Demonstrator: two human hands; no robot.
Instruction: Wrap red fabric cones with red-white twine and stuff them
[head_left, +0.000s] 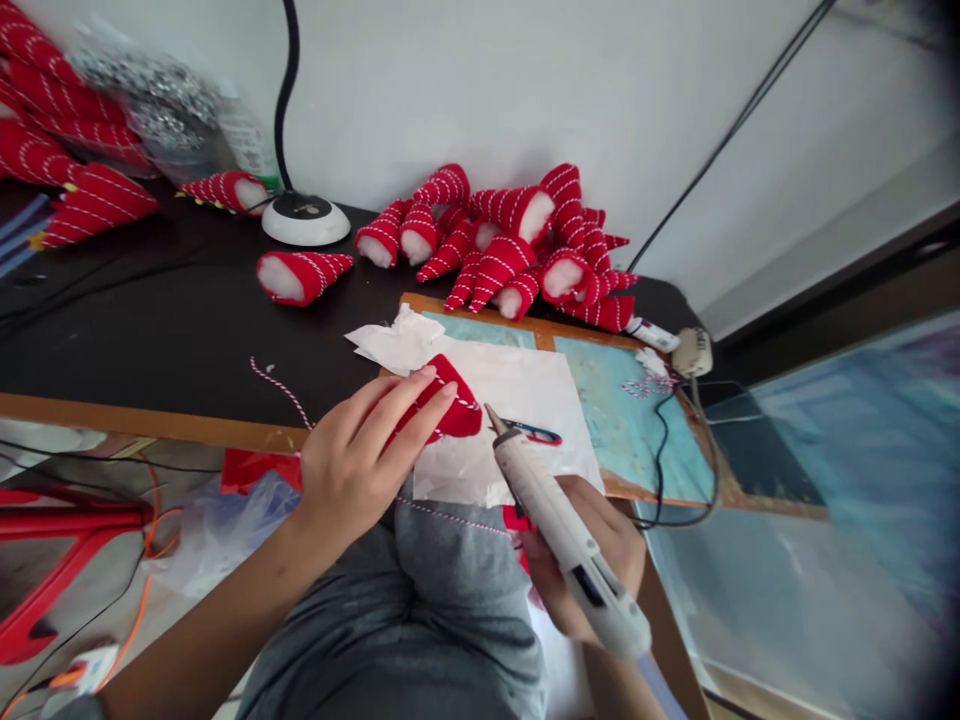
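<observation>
My left hand (367,450) holds a red felt cone (459,405) with white stitched lines, its fingers laid over the top and the thumb hidden. The cone sits above white paper (525,375) at the table's front edge. A white hot glue gun (551,510) is gripped in my right hand (585,560). Its metal nozzle points at the cone's right edge, a small gap away. Behind the nozzle, thread snips (541,435) lie on the paper. Red-and-white twine (281,388) trails past my left hand, and a length crosses my lap.
A pile of red stuffed cones (502,262) stands against the wall, with a single stuffed cone (304,277) to its left. A lamp base (306,218) stands behind. Black cables (661,460) loop over the blue-covered board (622,410) at right. A red stool (71,520) stands lower left.
</observation>
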